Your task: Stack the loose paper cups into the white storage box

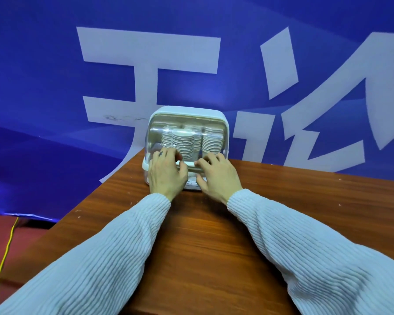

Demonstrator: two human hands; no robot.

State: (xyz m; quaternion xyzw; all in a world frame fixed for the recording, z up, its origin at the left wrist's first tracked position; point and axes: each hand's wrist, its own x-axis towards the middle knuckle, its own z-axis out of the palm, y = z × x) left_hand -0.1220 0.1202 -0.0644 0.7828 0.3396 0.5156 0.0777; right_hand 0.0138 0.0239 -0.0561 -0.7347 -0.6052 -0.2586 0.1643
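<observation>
Behind the wooden table, both hands, left hand and right hand, pinch the white storage box lid's front edge, best moved evenly over the paper cups.

Showing one white storage box with a clear front cover, holding four visible stacks of paper cups; cups per stack too tightly packed for counting. Resting at the box front: two hands, left and right. Carrying it all: one wooden table. Hanging behind: one blue banner.
</observation>
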